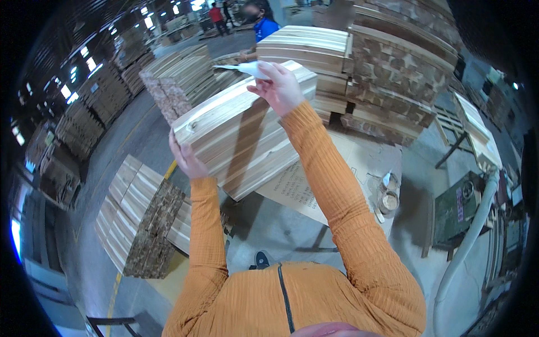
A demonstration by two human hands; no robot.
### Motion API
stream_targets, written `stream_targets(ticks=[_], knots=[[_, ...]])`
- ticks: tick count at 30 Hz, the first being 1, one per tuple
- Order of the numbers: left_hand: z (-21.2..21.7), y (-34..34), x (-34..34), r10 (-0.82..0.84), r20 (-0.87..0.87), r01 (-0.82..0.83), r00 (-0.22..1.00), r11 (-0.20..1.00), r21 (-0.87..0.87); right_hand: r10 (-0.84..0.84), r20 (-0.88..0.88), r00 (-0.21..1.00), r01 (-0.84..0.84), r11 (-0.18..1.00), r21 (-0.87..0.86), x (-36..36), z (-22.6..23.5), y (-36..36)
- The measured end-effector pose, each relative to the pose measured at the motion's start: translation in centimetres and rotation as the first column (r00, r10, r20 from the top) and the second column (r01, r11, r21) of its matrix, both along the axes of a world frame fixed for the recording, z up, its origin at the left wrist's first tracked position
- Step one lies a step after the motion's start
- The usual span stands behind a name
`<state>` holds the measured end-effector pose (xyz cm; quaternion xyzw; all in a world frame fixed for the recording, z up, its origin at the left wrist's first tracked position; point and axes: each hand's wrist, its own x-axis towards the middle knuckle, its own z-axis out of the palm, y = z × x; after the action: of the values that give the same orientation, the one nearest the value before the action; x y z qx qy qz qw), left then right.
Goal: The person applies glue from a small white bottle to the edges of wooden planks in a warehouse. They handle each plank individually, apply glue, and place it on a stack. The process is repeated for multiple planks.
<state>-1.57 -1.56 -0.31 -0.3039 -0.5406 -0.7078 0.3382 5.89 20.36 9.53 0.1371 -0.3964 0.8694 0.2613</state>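
Note:
A pale wooden panel (247, 143) made of striped strips stands tilted in front of me, with a small knot near its upper left corner. My left hand (188, 158) grips the panel's left edge, thumb on the near face. Over the upper edge, my right hand (276, 89) is closed on what looks like a white squeeze bottle (252, 69). Its narrow pointed tip points left, above the panel. A dark shadow falls across the panel's face. My right fingers partly cover the bottle.
Cardboard (292, 194) with printing lies below the panel. Small round containers (388, 200) sit at its right. Stacked boards (140, 219) stand at lower left, with tall wood stacks (393, 67) behind. A person in blue (265, 28) is beyond the panel. A green machine (457, 210) stands right.

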Motion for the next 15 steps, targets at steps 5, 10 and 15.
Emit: stream_targets(ticks=[5, 10, 15], knots=[[-0.4, -0.4, -0.4, 0.097, 0.034, -0.095, 0.995, 0.994, -0.059, -0.093, 0.088, 0.992, 0.105, 0.984, -0.140, 10.7, -9.1, 5.5], [-0.3, 0.9, 0.0, 0.001, 0.113, 0.002, 0.994, 1.000, -0.031, -0.415, 0.437, 0.798, 0.487, 0.872, -0.060, 24.1, -22.1, 10.8], [0.1, 0.5, 0.8, 0.090, 0.080, -0.084, 0.993, 0.994, -0.073, -0.715, 0.626, 0.312, 0.748, 0.591, 0.302, 36.6, -30.1, 11.0]])
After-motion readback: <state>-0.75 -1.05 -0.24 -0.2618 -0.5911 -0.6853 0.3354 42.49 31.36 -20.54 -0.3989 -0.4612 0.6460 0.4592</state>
